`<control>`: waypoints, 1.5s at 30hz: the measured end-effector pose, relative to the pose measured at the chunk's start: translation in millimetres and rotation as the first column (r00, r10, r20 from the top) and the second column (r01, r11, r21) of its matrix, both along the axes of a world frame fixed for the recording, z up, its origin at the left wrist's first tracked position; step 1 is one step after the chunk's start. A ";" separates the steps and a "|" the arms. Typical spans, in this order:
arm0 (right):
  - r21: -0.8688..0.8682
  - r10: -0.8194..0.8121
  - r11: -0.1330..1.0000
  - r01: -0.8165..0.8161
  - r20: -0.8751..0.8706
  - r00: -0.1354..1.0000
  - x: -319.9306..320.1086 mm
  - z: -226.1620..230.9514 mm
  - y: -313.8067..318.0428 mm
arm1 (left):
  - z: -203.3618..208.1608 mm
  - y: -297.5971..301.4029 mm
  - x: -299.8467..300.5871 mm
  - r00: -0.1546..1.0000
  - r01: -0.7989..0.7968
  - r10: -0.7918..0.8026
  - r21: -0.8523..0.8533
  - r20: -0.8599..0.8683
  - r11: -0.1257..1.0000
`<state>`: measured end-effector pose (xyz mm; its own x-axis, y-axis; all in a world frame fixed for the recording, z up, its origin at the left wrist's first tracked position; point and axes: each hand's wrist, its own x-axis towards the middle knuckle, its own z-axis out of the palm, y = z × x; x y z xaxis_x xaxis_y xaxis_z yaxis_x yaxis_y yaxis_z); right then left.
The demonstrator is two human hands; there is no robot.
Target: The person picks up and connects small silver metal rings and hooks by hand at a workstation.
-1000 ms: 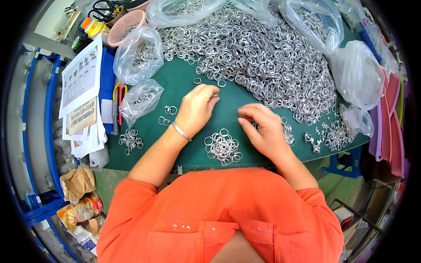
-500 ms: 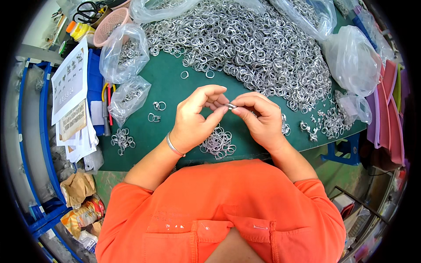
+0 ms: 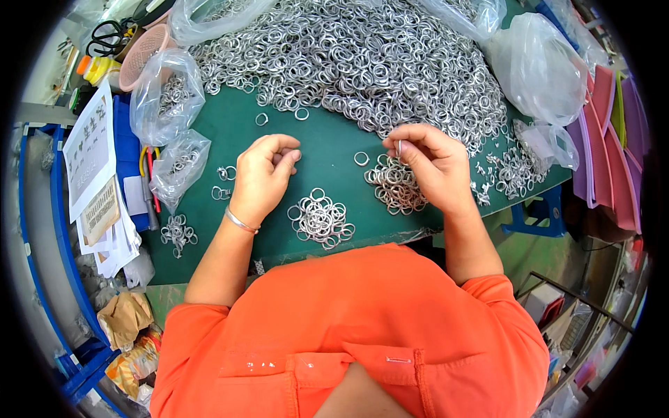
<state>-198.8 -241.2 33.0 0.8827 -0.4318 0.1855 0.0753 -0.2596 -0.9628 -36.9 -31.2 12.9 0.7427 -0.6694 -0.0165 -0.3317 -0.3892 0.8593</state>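
Note:
My right hand pinches a silver-coloured metal ring between thumb and fingers, seen nearly edge-on. It hovers at the upper right of a small ring pile whose lower rings look brownish. One loose ring lies just left of that pile. My left hand is apart from it on the left, fingers curled toward the thumb, with nothing showing between them. Another pile of rings lies on the green table in front of me, between the two hands.
A huge heap of rings covers the far side of the green table. Clear plastic bags stand around it. At the left are a small ring cluster, paper sheets and a pink basket. Small metal pieces lie at right.
My hands have parted: the left drew back to the left, and the right carried the ring rightward to the right-hand pile. The view has shifted slightly.

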 end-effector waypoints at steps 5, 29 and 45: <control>-0.614 0.099 0.773 -0.162 -0.135 0.986 -6.5 -6.7 -2.4 | -2.9 -9.7 -11.5 0.951 -0.005 -0.063 -0.221 -0.302 0.975; 0.298 0.112 0.946 -0.125 0.062 0.992 8.2 -1.1 33.8 | -20.3 -30.9 30.1 0.783 0.064 -0.082 0.052 0.616 0.997; -0.226 0.510 0.817 -0.530 -0.143 0.848 17.7 -12.8 68.8 | -17.8 1.0 46.6 0.842 -0.131 0.140 -0.053 0.521 0.990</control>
